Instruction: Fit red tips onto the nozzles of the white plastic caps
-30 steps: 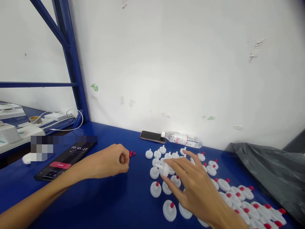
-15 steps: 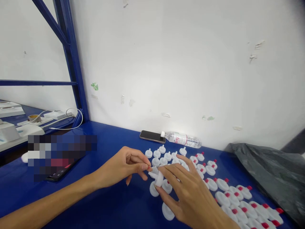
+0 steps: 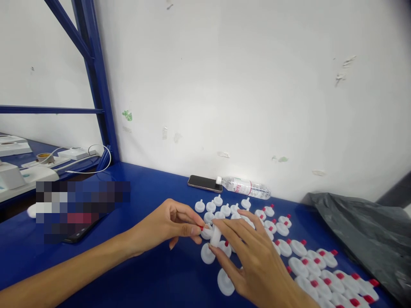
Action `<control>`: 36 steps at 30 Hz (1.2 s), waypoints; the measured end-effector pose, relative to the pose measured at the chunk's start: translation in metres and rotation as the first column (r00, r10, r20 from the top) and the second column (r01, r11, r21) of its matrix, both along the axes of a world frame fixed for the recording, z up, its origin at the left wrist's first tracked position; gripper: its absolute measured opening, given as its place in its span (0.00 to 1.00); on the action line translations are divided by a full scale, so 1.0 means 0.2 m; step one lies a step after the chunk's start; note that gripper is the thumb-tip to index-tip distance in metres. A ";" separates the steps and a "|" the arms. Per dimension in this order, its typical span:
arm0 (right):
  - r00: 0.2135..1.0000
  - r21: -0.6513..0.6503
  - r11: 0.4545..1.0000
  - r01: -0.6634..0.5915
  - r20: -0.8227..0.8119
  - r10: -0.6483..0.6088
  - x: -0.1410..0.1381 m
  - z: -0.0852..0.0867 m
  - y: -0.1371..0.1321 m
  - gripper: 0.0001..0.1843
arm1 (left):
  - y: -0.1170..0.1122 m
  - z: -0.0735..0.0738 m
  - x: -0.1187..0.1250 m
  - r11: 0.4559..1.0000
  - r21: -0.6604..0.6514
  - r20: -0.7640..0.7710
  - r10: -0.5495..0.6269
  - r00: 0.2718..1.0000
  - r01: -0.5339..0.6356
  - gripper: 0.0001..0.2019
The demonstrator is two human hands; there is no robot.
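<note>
My left hand pinches a tiny red plug against the white cap gripped in my right hand, just above the blue surface strewn with caps, a phone and bottle lying by the scuffed white wall.

Left hand: forearm bare, enters from lower left, stretched toward centre. Fingers curled, thumb and forefinger pinched together at tips, grip pointing right. Right hand: enters from lower right, back of hand up, fingers bent and spread, thumb and forefinger closed in pinch grip pointing left. Two grips meet tip to tip, nearly touching.
</note>
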State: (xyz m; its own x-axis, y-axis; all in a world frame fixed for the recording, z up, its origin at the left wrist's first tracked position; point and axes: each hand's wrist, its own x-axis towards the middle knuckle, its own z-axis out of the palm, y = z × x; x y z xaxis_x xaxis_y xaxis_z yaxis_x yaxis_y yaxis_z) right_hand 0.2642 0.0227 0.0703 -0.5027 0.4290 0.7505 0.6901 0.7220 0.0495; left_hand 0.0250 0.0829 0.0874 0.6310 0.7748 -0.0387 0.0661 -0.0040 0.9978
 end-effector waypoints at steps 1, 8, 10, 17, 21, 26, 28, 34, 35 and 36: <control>1.000 -0.005 1.000 -0.002 0.000 0.002 0.00 0.00 0.00 0.17 | 0.00 -0.01 0.00 1.000 0.004 -0.001 0.005 1.000 -0.005 0.13; 0.999 -0.062 0.998 -0.006 -0.051 0.003 0.00 -0.03 0.00 0.18 | 0.00 -0.04 0.02 0.998 0.049 -0.019 0.036 0.999 -0.035 0.15; 0.995 -0.086 0.996 -0.018 -0.096 0.010 0.00 -0.03 0.00 0.17 | 0.00 -0.04 0.02 0.997 0.068 -0.035 0.032 0.999 -0.029 0.16; 0.994 -0.157 0.987 -0.034 -0.109 0.017 0.00 -0.03 -0.01 0.17 | -0.05 -0.02 0.02 0.944 0.329 -0.200 0.075 0.977 -0.005 0.15; 0.994 -0.182 0.979 -0.090 -0.080 0.076 0.00 -0.04 -0.02 0.17 | -0.11 -0.03 0.00 0.735 0.659 -0.350 0.113 0.930 0.159 0.14; 0.986 -0.178 0.972 -0.153 -0.096 0.137 -0.02 -0.03 -0.04 0.19 | -0.15 -0.09 -0.02 0.538 0.798 -0.390 0.120 0.913 0.271 0.16; 0.981 -0.150 0.972 -0.181 -0.101 0.167 -0.03 -0.02 -0.04 0.21 | -0.17 -0.12 -0.03 0.554 0.801 -0.363 0.146 0.920 0.228 0.14; 0.976 -0.175 0.969 -0.172 -0.162 0.144 -0.04 -0.06 -0.06 0.20 | -0.19 -0.16 -0.04 0.486 0.846 -0.332 0.158 0.930 0.219 0.12; 0.979 -0.182 0.974 -0.133 -0.175 0.101 -0.05 -0.07 -0.07 0.19 | -0.19 -0.16 -0.04 0.469 0.849 -0.343 0.140 0.929 0.243 0.12; 0.981 -0.187 0.979 -0.083 -0.187 0.048 -0.06 -0.08 -0.08 0.18 | -0.18 -0.15 -0.04 0.455 0.853 -0.349 0.133 0.928 0.255 0.12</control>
State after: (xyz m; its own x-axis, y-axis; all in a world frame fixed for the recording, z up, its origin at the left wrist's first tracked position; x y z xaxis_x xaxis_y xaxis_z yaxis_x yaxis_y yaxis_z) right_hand 0.2525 0.0068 0.0547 -0.3982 0.5452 0.7377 0.6255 0.7496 -0.2165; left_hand 0.0177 0.0469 0.0570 0.7727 0.4708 0.4258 0.3321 -0.8715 0.3609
